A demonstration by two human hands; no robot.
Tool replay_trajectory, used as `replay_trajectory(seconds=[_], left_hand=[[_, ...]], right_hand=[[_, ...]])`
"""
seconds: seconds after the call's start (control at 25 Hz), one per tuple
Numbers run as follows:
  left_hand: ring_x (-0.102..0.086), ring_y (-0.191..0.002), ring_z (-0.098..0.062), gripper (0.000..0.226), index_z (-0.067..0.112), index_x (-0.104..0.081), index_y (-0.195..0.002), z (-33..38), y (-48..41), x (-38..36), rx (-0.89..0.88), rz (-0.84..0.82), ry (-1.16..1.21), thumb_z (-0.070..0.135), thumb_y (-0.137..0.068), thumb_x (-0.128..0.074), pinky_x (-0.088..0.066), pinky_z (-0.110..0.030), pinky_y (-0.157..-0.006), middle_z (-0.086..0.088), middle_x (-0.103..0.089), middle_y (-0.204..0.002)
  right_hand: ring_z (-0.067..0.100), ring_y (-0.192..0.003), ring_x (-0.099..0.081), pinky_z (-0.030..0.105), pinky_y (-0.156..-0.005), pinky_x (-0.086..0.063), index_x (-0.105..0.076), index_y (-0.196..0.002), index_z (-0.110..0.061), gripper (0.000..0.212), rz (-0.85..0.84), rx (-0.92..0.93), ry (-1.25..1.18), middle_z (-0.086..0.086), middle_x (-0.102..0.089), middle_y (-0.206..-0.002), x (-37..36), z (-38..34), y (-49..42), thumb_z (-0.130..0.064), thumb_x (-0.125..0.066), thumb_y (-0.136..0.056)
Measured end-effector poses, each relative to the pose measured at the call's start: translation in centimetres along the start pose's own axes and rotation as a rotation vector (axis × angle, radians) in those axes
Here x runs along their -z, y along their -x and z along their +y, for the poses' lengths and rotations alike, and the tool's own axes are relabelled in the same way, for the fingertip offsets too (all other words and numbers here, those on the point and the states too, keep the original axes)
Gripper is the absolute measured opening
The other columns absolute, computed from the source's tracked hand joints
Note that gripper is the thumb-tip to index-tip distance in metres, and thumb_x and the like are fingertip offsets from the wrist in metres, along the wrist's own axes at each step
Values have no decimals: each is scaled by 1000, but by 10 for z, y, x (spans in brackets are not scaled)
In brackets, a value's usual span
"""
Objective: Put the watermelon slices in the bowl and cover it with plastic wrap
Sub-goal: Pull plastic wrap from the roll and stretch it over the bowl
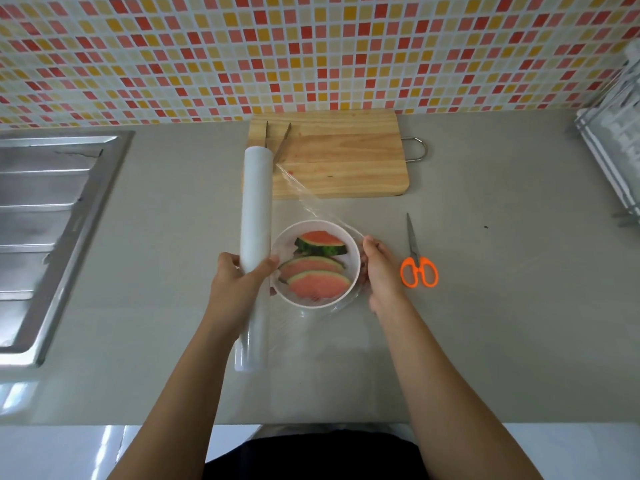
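A white bowl (pixel 354 251) stands on the grey counter and holds three watermelon slices (pixel 320 284). A long white roll of plastic wrap (pixel 256 202) lies just left of the bowl, pointing away from me. My left hand (pixel 239 277) grips the roll near its middle. A clear sheet of wrap (pixel 311 206) runs from the roll across the bowl. My right hand (pixel 379 268) holds the sheet's free edge against the bowl's right side.
A wooden cutting board (pixel 346 157) with metal tongs (pixel 282 142) lies behind the bowl. Orange-handled scissors (pixel 417 261) rest to the right. A steel sink (pixel 52 220) is at the left, a dish rack (pixel 616 140) at the far right.
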State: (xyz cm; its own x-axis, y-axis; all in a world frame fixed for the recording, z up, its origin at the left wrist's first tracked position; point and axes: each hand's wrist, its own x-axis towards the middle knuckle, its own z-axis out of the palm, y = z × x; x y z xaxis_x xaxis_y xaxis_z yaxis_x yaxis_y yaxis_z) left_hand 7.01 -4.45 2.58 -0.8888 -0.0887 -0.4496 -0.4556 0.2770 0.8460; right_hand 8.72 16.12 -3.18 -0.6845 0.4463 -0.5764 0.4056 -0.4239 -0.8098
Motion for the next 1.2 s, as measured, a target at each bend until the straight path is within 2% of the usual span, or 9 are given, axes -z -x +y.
replay_trajectory(seconds=[0.08, 0.24, 0.32, 0.4, 0.52, 0.64, 0.88, 1.08, 1.2], left_hand=[[-73, -73, -26, 46, 16, -43, -96, -3, -1, 1, 27, -37, 68, 38, -75, -78, -53, -30, -53, -12, -62, -103], [-73, -73, -28, 48, 15, -43, -100, -5, -1, 4, 42, -74, 91, 38, -75, -77, -54, -35, -57, -15, -63, -104], [-73, -73, -29, 48, 13, -43, -101, -4, -2, 5, 60, -68, 123, 38, -77, -76, -54, -35, -54, -15, -62, -103], [-73, -72, -28, 47, 13, -43, -100, -4, -2, 6, 74, -81, 152, 38, -77, -75, -52, -33, -48, -15, -61, -104], [-73, -73, -27, 48, 15, -43, -100, -4, -2, 4, 67, -100, 128, 40, -76, -76, -53, -35, -52, -15, -60, -106], [-73, -73, -26, 51, 15, -43, -100, -2, -1, 5, 42, -115, 113, 41, -73, -77, -54, -35, -56, -15, -62, -106], [-70, -60, -12, 50, 11, -44, -99, 4, 0, 3, -7, -124, 80, 38, -73, -76, -51, -20, -47, -14, -63, -99], [-73, -71, -24, 54, 14, -43, -100, 4, -5, 4, 9, -139, 62, 46, -71, -75, -54, -28, -53, -15, -63, -104], [-73, -72, -23, 64, 15, -43, -100, 4, -4, 3, 10, -150, 72, 57, -61, -73, -54, -27, -53, -13, -62, -104]], right_hand=[[8, -51, -56, 22, -51, -42, -57, -75, -22, 26, -61, -104, -82, -10, -59, -54, -1, -2, 2, -37, -48, -94], [19, -76, -63, 32, -72, -48, -66, -93, -14, 35, -57, -137, 23, 3, -69, -84, 0, -8, -2, -33, -37, -98], [24, -90, -61, 33, -82, -46, -62, -100, -11, 40, 99, -1, 104, 7, -66, -96, 2, -12, -1, -31, -28, -101], [20, -103, -60, 22, -85, -44, -59, -107, -15, 42, 151, 241, 60, 5, -64, -106, 2, -14, 5, -33, -21, -102], [5, -122, -48, 13, -100, -33, -52, -125, -21, 55, -82, 440, 26, -1, -54, -133, -1, -13, 14, -46, -12, -98], [2, -129, -39, 15, -106, -28, -46, -134, -24, 56, -167, 450, 115, -6, -45, -142, -5, -15, 16, -52, -16, -95], [11, -84, -58, 24, -76, -45, -50, -112, -21, 21, 69, 88, 109, 0, -61, -101, 7, -14, 10, -33, -45, -94], [9, -62, -54, 22, -61, -45, -55, -92, -24, 13, 56, 137, -16, -1, -59, -76, 11, -12, 9, -11, -57, -89], [7, -50, -48, 16, -48, -42, -52, -95, -16, 12, 101, 47, -191, 2, -53, -70, 8, -12, 5, -5, -53, -91]])
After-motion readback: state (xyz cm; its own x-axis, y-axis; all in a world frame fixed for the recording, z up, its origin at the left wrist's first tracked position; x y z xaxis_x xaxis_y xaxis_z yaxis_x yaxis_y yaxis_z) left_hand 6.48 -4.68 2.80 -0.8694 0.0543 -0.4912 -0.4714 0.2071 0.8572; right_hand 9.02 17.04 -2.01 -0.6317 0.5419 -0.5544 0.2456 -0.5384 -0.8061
